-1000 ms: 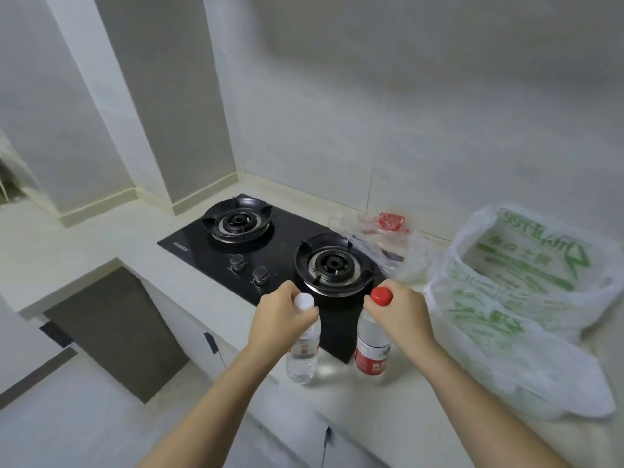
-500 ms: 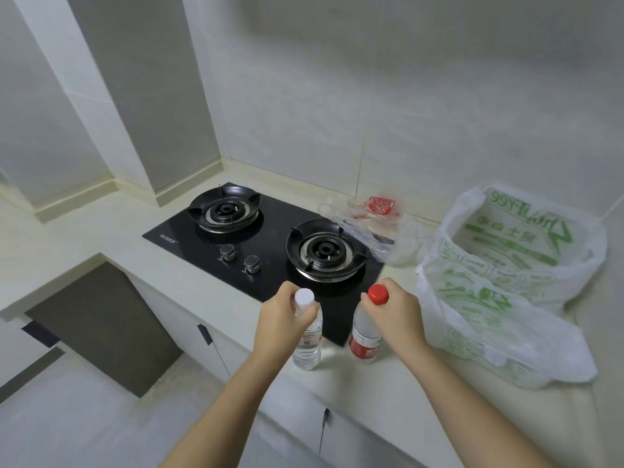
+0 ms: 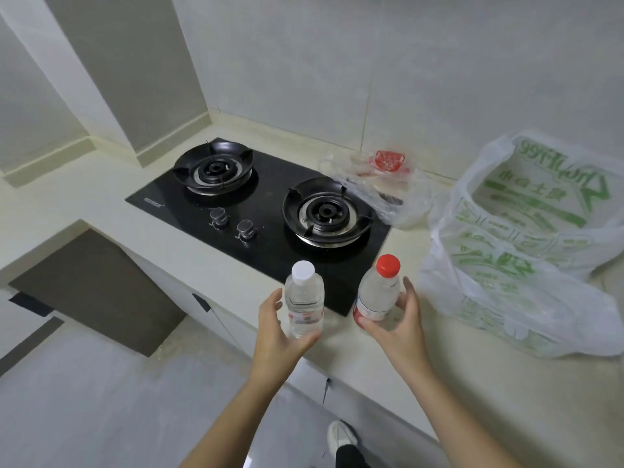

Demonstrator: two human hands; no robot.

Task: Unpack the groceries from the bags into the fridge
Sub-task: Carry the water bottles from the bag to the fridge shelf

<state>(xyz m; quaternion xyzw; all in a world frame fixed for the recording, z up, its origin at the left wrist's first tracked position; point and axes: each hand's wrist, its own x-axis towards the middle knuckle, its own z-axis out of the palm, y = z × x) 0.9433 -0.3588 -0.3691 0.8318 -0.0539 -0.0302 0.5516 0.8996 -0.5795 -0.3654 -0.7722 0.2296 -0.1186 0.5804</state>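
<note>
My left hand (image 3: 277, 327) grips the lower body of a clear water bottle with a white cap (image 3: 304, 298), held upright over the counter's front edge. My right hand (image 3: 396, 327) grips a clear bottle with a red cap and red label (image 3: 378, 292), tilted a little to the left. Both bottles are lifted off the counter. A large white bag with green print (image 3: 526, 251) slumps on the counter to the right. A smaller clear bag with a red patch (image 3: 374, 184) lies behind the hob. No fridge is in view.
A black two-burner gas hob (image 3: 256, 211) sits in the cream counter (image 3: 422, 386), with two knobs at its front. Tiled walls close the back and the left corner. Grey floor (image 3: 84, 400) lies below left, and a white shoe (image 3: 341, 437) shows near the bottom.
Both hands shifted from the bottle caps down to the bottle bodies and lifted the bottles off the counter toward me. The view has tilted further down.
</note>
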